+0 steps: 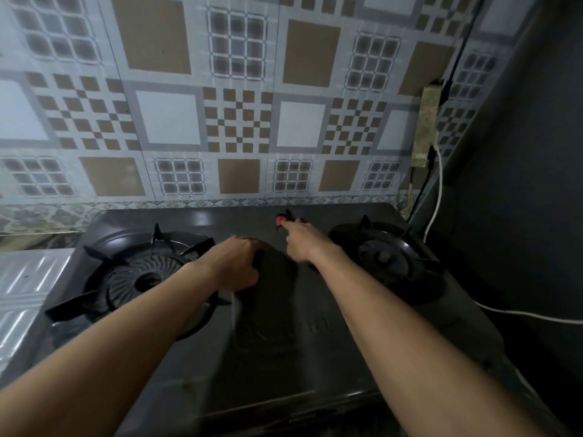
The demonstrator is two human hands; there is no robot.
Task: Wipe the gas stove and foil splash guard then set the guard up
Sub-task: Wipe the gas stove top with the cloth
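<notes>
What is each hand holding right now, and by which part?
Left hand grips a dark cloth by its far end. Right hand reaches toward a small red object; hold unclear.

Dark stove — smooth, semi-gloss metal

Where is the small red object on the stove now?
In the head view, the small red object lies at the stove's back edge, between the two burners, just beyond the right hand's fingertips.
</notes>
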